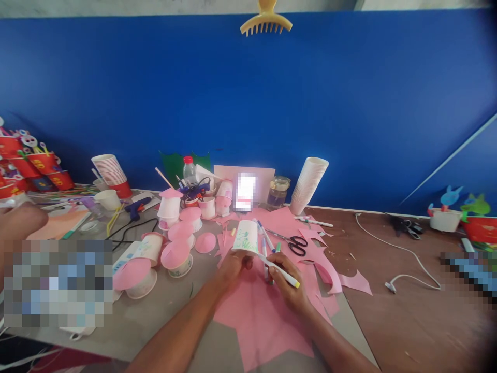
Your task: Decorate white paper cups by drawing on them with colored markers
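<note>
My left hand (234, 265) grips a white paper cup (246, 235) from below; the cup carries green drawn marks on its side. In my right hand (286, 282) is a white marker (285, 272) with a yellow end, its other end close to the cup's lower right edge. Under both hands lies cut pink paper (264, 321). Several more markers (264, 243) rest on the paper just behind my right hand. Black-handled scissors (297, 245) lie to the right of them.
Cups with pink cone tops (176, 254) stand left. A cup stack (309, 184), a jar (278, 191) and a lit phone (245, 191) are at the back. Another person's hand (23, 223) is far left. A white cable (407, 254) lies right.
</note>
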`<state>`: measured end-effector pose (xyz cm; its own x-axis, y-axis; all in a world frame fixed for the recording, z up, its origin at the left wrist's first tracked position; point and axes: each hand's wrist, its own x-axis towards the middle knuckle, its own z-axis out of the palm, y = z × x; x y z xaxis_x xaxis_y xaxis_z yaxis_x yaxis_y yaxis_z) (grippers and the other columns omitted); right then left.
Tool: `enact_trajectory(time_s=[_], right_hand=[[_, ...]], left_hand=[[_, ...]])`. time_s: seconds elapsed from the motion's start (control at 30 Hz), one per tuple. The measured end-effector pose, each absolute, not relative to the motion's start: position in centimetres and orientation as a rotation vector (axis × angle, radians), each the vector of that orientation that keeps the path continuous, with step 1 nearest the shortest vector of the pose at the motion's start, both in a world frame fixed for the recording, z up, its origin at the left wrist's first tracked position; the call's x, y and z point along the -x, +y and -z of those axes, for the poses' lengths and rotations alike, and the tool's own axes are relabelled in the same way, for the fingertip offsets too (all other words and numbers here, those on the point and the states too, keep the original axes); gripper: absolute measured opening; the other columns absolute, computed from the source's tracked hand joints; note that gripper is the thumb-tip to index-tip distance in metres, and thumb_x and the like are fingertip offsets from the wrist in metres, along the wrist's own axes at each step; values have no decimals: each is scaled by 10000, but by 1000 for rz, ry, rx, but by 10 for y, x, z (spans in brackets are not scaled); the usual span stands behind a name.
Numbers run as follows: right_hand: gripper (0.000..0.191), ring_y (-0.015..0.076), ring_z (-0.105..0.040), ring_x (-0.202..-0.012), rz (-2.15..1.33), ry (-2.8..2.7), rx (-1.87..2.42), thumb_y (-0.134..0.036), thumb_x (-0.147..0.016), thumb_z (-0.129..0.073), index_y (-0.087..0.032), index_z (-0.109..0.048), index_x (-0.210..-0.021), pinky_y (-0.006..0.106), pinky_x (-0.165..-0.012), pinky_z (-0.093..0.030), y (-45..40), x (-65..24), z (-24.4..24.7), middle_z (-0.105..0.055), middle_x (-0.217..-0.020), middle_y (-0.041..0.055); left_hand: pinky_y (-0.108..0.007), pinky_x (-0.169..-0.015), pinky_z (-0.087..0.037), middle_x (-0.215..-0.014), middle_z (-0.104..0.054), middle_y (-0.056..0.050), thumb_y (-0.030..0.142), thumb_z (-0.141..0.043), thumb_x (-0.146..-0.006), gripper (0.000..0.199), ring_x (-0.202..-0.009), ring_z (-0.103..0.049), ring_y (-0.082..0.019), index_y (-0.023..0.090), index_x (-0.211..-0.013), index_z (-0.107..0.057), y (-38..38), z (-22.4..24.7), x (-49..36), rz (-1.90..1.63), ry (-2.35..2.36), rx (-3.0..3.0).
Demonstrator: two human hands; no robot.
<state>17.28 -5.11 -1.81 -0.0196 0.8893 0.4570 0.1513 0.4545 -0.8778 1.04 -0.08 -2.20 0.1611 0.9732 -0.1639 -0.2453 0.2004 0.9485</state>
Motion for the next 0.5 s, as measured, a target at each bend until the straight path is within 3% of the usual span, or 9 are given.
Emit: enact_trajectory(time_s=[0.23,0.4,0.5], right_hand=[[191,199,-675,-710,-573,-1670,961,-300,-942,-504,-233,-649,-1046,314,-648,-563,-52,-171,14,-706,-847,48],[219,186,-676,-655,-585,-1680,1003,-276,-932,-500,-233,-553,-1140,298,-597,-570,-53,-166,22,-702,-826,28],[230,177,-679,-659,-611,-1711,981,-264,-952,-463,-229,-511,-1174,294,-592,-574,-53,-165,28,-703,-858,40]], left_hand=[[-334,-613,-376,-503,-525,-23,322,-512,-822,322,-521,-458,-161,207,-534,-598,-9,11,-10,-1017,980,-1080],[-332,-689,-474,-693,-679,-66,353,-532,-815,231,-689,-606,-199,203,-773,-703,-6,25,-15,-1088,884,-960],[-347,-699,-503,-761,-703,-87,478,-589,-794,329,-778,-651,-241,185,-884,-707,-5,31,-15,-1070,833,-866]])
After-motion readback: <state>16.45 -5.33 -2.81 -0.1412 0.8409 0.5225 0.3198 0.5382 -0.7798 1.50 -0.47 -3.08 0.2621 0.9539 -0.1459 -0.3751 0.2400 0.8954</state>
